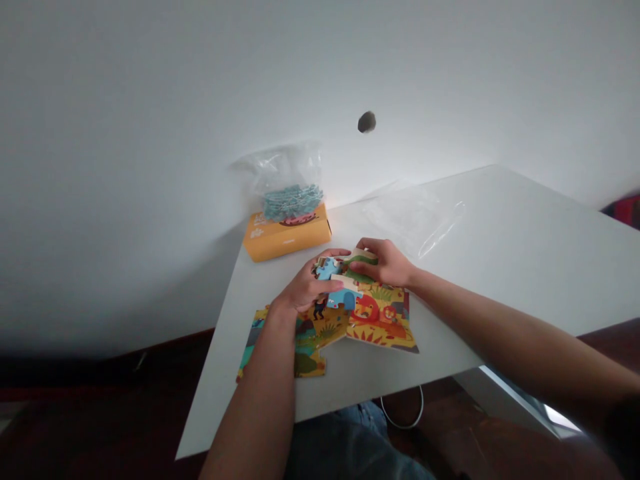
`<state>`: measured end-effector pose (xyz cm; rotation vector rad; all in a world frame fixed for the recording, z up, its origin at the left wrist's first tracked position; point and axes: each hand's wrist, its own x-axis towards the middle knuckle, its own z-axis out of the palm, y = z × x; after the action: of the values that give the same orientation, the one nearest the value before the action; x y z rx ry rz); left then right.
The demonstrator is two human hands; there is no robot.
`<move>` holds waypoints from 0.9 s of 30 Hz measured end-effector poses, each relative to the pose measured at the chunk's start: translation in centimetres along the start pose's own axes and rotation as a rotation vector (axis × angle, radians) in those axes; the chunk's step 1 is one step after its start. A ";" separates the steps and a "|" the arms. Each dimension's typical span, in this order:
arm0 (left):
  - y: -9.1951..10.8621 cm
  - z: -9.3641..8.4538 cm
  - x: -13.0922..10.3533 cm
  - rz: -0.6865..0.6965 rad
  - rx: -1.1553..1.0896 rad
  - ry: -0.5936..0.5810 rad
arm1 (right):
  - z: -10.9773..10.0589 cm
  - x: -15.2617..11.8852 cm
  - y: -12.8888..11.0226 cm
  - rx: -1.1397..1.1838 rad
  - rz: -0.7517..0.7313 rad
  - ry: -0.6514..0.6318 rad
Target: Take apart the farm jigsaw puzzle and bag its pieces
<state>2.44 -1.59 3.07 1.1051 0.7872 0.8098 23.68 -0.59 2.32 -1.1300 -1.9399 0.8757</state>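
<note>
Colourful jigsaw pieces lie partly joined on the white table (390, 380). On the right part, a puzzle section (383, 317) shows a red lion and a cub; to its left is a yellow-green section (313, 340), partly under my left forearm. My left hand (311, 283) grips a blue puzzle piece (344, 297) between thumb and fingers, with another blue piece just above it. Thumb and fingers of my right hand (385, 263) close on a green puzzle piece (364, 259) at the top of the lion section. The pieces overlap between my hands, and their exact joins are hidden.
An orange box (287, 240) stands at the table's back left, with a clear bag of blue-green pieces (293, 200) on top. Clear plastic wrapping (410, 213) lies behind my right hand. The wall (200, 133) has a round dark hole (367, 122).
</note>
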 end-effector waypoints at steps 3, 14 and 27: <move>0.0 -0.6 0.2 0.040 -0.045 0.042 | -0.3 0.0 -0.1 -0.031 -0.011 0.113; -1.4 0.4 2.5 0.013 -0.204 0.286 | 0.0 0.0 -0.3 0.036 -0.012 0.103; -2.2 2.7 1.6 -0.093 -0.151 0.007 | 0.4 0.4 -0.6 -0.213 -0.001 0.118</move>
<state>5.87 -1.90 1.39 0.9254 0.7647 0.7813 22.93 -0.50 2.69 -1.2729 -1.9692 0.5981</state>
